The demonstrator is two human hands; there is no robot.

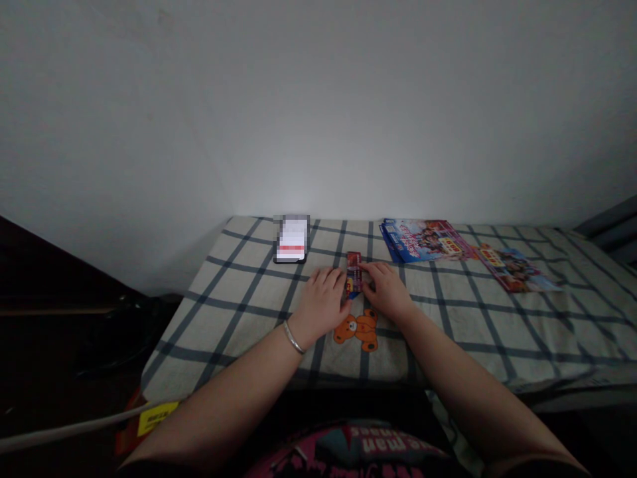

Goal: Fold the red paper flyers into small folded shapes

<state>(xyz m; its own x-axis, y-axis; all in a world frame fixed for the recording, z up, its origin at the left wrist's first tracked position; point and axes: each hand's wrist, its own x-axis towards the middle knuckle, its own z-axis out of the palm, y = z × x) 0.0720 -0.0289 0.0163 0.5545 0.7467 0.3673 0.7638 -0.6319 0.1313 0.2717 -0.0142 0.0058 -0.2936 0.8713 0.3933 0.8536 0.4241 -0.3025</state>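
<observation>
From the narrow paper strip (353,269) between my left hand (324,299) and right hand (391,290), checked cloth (236,285) runs to the wall (323,133) at 12 o'clock and its near edge at 6; the phone (291,238) lies at 10, leaflets (423,240) at 2. The strip is reddish, with yellow marking. My fingers, slightly spread, flank it; I cannot tell whether they pinch.

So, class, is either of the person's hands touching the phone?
No, the phone lies apart on the checked cloth, while the left hand and right hand are at the small printed paper.
</observation>
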